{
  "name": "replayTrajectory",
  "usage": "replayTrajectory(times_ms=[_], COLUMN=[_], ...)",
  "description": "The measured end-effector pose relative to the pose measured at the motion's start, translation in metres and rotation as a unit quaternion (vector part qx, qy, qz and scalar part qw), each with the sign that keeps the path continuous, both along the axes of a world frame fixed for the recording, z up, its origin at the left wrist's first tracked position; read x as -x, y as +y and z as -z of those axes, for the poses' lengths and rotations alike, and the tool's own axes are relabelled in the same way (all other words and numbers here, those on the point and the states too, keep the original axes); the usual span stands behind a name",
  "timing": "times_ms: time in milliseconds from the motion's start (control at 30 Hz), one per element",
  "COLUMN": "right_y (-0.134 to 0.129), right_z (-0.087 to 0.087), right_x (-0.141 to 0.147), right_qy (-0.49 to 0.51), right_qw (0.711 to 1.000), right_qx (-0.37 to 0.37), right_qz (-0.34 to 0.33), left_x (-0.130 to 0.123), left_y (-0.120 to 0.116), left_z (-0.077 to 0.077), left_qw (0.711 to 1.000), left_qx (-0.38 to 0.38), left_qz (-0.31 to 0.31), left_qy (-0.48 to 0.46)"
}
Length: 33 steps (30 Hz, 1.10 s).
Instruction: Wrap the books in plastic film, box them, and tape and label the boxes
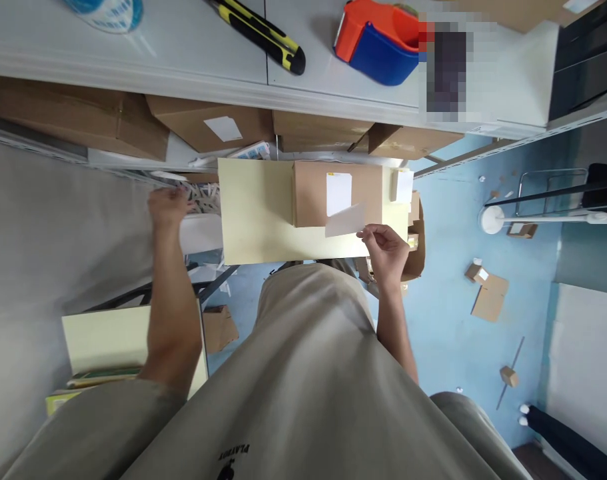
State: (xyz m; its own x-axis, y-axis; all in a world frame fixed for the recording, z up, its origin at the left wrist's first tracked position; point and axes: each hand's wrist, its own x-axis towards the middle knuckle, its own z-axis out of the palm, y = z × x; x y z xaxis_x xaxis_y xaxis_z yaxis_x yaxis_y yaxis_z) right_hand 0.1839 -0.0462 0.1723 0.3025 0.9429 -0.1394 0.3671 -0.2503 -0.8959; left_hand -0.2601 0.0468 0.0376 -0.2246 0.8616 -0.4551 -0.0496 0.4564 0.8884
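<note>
My right hand pinches a white label by its right corner. The label is tilted above the near edge of a brown cardboard box. Another white label lies flat on that box, which rests on a pale yellow board. To the left, my left hand is closed beside a heap of shredded paper strips. Whatever its fingers may hold is hidden. A small stack of white labels sits at the board's right end.
The shelf above carries a utility knife and a red and blue tape dispenser. Cardboard boxes line the level under it. An open carton stands right of the board. Cardboard pieces litter the blue floor.
</note>
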Motion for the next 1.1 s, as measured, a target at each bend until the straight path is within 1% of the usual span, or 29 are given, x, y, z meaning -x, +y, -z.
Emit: replayTrajectory(times_ms=[33, 67, 100, 167, 233, 267, 300, 333, 367, 433, 500, 567, 633, 700, 767, 800, 867, 933, 967, 1033, 1100], right_y=[0.001, 0.002, 0.003, 0.006, 0.009, 0.009, 0.009, 0.009, 0.008, 0.007, 0.006, 0.007, 0.012, 0.021, 0.033, 0.039, 0.052, 0.06, 0.063, 0.065, 0.065], right_z=[0.0, 0.0, 0.001, 0.003, 0.007, 0.01, 0.014, 0.018, 0.022, 0.03, 0.035, 0.036, 0.034, 0.032, 0.032, 0.034, 0.041, 0.049, 0.053, 0.059, 0.061], right_x=[-0.002, -0.002, -0.002, 0.0, 0.004, 0.005, 0.007, 0.007, 0.007, 0.004, -0.002, -0.012, -0.024, -0.04, -0.056, -0.063, -0.074, -0.08, -0.081, -0.082, -0.082], right_qy=[-0.018, -0.04, -0.064, -0.108, -0.142, -0.157, -0.172, -0.188, -0.201, -0.217, -0.209, -0.172, -0.107, -0.025, 0.055, 0.094, 0.168, 0.23, 0.253, 0.278, 0.274], right_qw=[1.0, 0.999, 0.997, 0.989, 0.974, 0.963, 0.952, 0.94, 0.928, 0.91, 0.9, 0.9, 0.911, 0.936, 0.961, 0.967, 0.96, 0.94, 0.932, 0.925, 0.93], right_qx=[-0.003, -0.009, -0.019, -0.054, -0.095, -0.112, -0.126, -0.136, -0.142, -0.146, -0.139, -0.12, -0.092, -0.057, -0.009, 0.024, 0.102, 0.165, 0.182, 0.19, 0.171], right_qz=[-0.007, -0.017, -0.032, -0.08, -0.149, -0.187, -0.221, -0.252, -0.279, -0.323, -0.357, -0.383, -0.386, -0.346, -0.27, -0.236, -0.199, -0.189, -0.185, -0.175, -0.175], left_x=[-0.025, -0.053, -0.083, -0.145, -0.201, -0.224, -0.244, -0.26, -0.273, -0.289, -0.298, -0.304, -0.308, -0.314, -0.319, -0.322, -0.329, -0.337, -0.342, -0.35, -0.356], left_y=[-0.009, -0.019, -0.03, -0.052, -0.069, -0.075, -0.079, -0.082, -0.084, -0.085, -0.086, -0.087, -0.088, -0.089, -0.089, -0.089, -0.09, -0.09, -0.091, -0.092, -0.092], left_z=[0.0, -0.003, -0.011, -0.035, -0.063, -0.076, -0.086, -0.092, -0.095, -0.094, -0.088, -0.082, -0.079, -0.079, -0.08, -0.081, -0.083, -0.084, -0.084, -0.082, -0.077], left_qw=[0.999, 0.999, 0.999, 0.999, 0.992, 0.989, 0.987, 0.987, 0.988, 0.992, 0.994, 0.993, 0.99, 0.987, 0.987, 0.987, 0.987, 0.986, 0.986, 0.984, 0.982], left_qx=[-0.009, -0.014, -0.023, -0.027, -0.042, -0.045, -0.045, -0.046, -0.046, -0.049, -0.05, -0.048, -0.049, -0.05, -0.05, -0.051, -0.053, -0.05, -0.047, -0.043, -0.047], left_qz=[-0.026, -0.031, -0.034, 0.013, 0.052, 0.062, 0.057, 0.042, 0.021, -0.026, -0.056, -0.075, -0.099, -0.117, -0.124, -0.127, -0.13, -0.132, -0.133, -0.138, -0.144], left_qy=[0.02, 0.026, 0.023, -0.041, -0.106, -0.13, -0.143, -0.148, -0.143, -0.114, -0.085, -0.079, -0.09, -0.093, -0.085, -0.082, -0.083, -0.087, -0.09, -0.102, -0.114])
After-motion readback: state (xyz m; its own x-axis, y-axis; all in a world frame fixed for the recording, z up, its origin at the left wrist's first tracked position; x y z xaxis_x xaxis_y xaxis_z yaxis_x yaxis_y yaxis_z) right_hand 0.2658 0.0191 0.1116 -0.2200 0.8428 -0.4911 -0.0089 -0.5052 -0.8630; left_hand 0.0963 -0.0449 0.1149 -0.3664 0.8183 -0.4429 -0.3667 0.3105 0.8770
